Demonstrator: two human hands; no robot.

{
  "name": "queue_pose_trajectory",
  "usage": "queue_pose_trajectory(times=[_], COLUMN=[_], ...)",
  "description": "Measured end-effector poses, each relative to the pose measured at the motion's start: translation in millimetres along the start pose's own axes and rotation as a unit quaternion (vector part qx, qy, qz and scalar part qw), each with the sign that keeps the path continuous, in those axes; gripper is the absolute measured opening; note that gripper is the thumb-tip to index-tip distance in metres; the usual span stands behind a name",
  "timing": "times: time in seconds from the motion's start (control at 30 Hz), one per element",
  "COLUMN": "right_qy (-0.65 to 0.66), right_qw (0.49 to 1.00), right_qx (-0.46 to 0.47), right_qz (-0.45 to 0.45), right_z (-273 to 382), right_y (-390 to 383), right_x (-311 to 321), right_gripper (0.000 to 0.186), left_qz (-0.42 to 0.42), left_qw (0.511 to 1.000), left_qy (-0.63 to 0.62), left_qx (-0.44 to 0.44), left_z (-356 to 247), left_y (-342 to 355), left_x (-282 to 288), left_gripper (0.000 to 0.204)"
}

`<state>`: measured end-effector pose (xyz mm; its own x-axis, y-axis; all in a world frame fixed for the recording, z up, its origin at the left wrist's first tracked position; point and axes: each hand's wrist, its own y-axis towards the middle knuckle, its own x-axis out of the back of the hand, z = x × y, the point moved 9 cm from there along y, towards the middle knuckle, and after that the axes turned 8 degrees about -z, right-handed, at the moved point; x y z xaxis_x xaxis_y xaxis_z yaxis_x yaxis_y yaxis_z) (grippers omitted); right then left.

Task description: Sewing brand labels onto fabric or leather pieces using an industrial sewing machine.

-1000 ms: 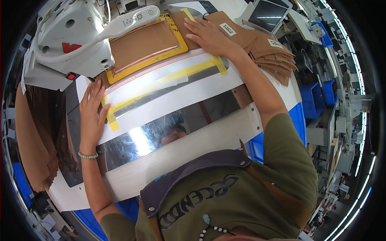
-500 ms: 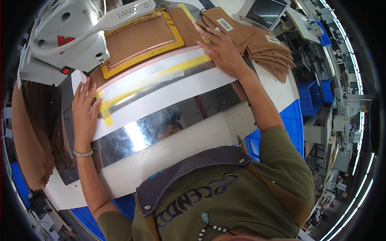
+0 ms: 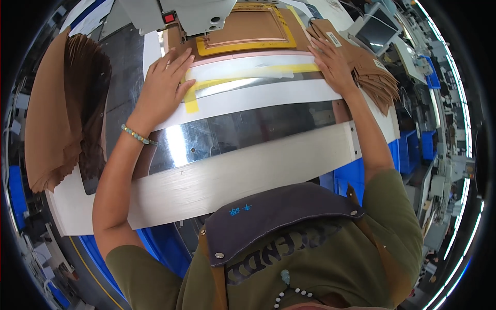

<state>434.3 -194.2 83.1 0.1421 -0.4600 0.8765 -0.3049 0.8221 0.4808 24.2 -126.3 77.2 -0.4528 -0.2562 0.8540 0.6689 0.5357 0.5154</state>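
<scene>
Left hand (image 3: pixel 164 90): palm down, fingers extended far, thumb spread near yellow tape (image 3: pixel 191 101); at left end of brown panel (image 3: pixel 302 39). Right hand (image 3: pixel 335 67): palm down, fingers loosely spread toward far left, at panel's right end. Both flat and uncurled, nothing grasped; fingertip pressure cannot be told. Panel lies far centre, beneath yellow frame (image 3: pixel 248 47), beyond white sheet (image 3: pixel 258 93). Blue bins (image 3: pixel 408 150) stand at right; contents indistinct. Brown stack (image 3: pixel 374 82), far right, bears white labels (image 3: pixel 333 39), print small. Frame carries dark handwriting; shirt (image 3: pixel 305 253), large dark lettering.
</scene>
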Motion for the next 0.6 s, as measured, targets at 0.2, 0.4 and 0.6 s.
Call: queue_pose_trajectory(times=[0.2,0.4,0.6], right_qy=[-0.037,-0.062,-0.078], right_qw=[0.996,0.995,0.995], right_qx=[0.015,-0.027,-0.013], right_qz=[0.083,0.075,0.059], right_z=[6,-2,6], right_y=[4,0,-2], right_x=[-22,-20,-8], right_gripper=[0.054,0.054,0.053], left_qz=[0.017,-0.006,-0.003], left_qw=[0.999,0.999,1.0], left_qy=[-0.025,-0.052,-0.011], left_qx=[-0.013,0.007,0.011], left_z=[20,15,22], left_y=[0,3,-3], left_x=[-21,-15,-4], left_gripper=[0.056,0.055,0.052])
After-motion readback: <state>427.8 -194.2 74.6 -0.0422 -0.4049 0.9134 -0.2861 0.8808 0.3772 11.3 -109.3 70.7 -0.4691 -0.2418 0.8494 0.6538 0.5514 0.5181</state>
